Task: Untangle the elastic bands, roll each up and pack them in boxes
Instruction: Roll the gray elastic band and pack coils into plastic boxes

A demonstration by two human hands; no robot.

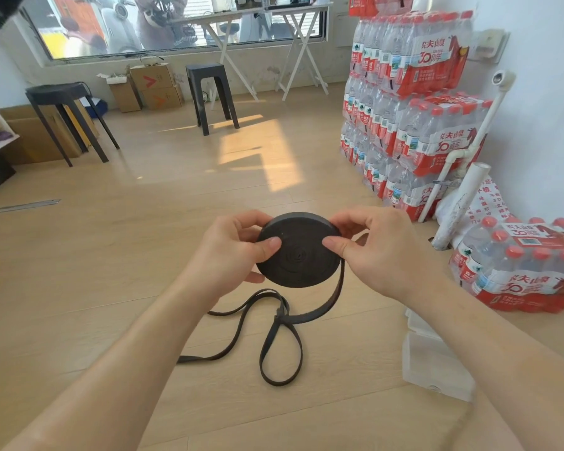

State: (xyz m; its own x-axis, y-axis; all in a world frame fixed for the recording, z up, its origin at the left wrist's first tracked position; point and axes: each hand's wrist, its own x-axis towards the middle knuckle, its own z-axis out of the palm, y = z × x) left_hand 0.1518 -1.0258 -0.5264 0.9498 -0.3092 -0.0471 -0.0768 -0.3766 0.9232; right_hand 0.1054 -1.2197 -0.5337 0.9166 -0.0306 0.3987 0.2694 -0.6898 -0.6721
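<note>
A flat, tightly wound roll of black elastic band [298, 252] is held up in front of me above the wooden floor. My left hand [233, 247] grips its left side, thumb on the face. My right hand [376, 249] pinches its right edge, thumb on the face too. From the roll's right side the loose tail of the band [282, 340] hangs down and lies in loops on the floor, its free end at the lower left. A clear plastic box [433, 362] sits on the floor at the right, partly behind my right forearm.
Shrink-wrapped packs of water bottles [411, 102] are stacked along the right wall, with another pack [518, 271] on the floor near the box. White pipes [463, 203] lean there. Two black stools [212, 96] and cardboard boxes [153, 86] stand at the back.
</note>
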